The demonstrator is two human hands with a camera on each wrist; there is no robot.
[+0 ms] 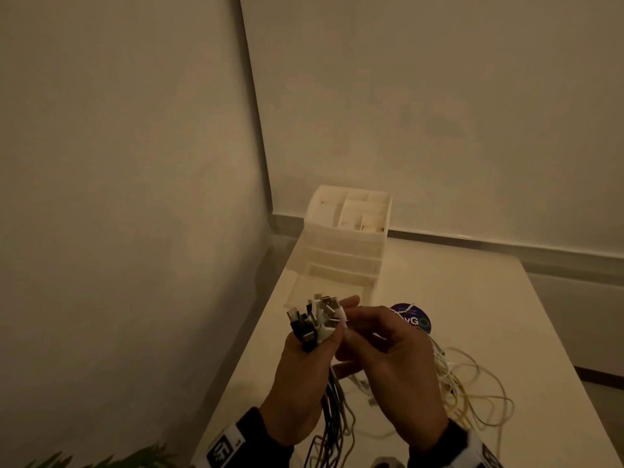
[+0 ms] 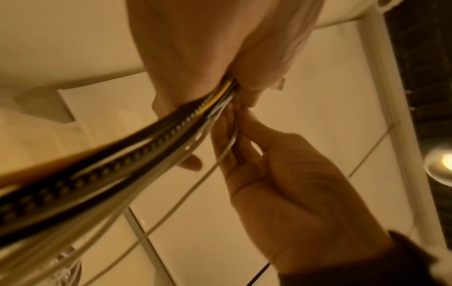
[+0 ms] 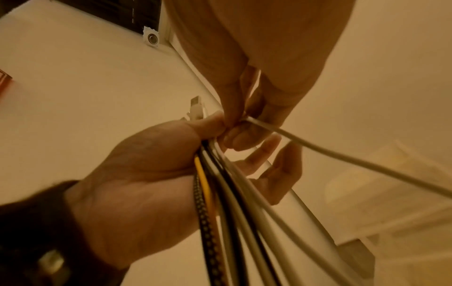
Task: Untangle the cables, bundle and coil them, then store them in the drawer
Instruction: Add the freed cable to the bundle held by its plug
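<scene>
Where writing can be read at all, it sits on a round purple disc (image 1: pixel 411 318) lying on the tabletop (image 1: pixel 506 332) at about 1 o'clock from the hands: pale letters "vG" show past the knuckles, the small line above them too blurred to read. Each wrist carries a band (image 1: pixel 225 445) printed with a black-and-white square code.

Cables, bundle (image 1: pixel 317 324): gripped upright in the left hand (image 1: pixel 297 376), whose fingers are curled tight round it. Plug ends fan out at 12 o'clock above the fist, some black, some white, several with bare metal USB tips. Below the fist the cords hang toward 6 o'clock. The right wrist view shows the mix: one yellow cord (image 3: pixel 204 180), one black braided cord with pale flecks (image 3: pixel 208 228), plain black cords and several white or grey ones.

Single white cable (image 3: pixel 342 158): pinched between thumb and fingertips of the right hand (image 1: pixel 391 363), just beside the bundle's plugs, its remaining fingers spread loosely apart; the cord trails away toward 4 o'clock in the right wrist view.

Loose cables (image 1: pixel 472 390): pale, looped in a tangle on the tabletop at 3 to 4 o'clock from the hands.

Drawer unit (image 1: pixel 347 238): white plastic, at 12 o'clock against the wall, open compartments on top, lowest drawer (image 1: pixel 324 292) pulled out toward the hands.
</scene>
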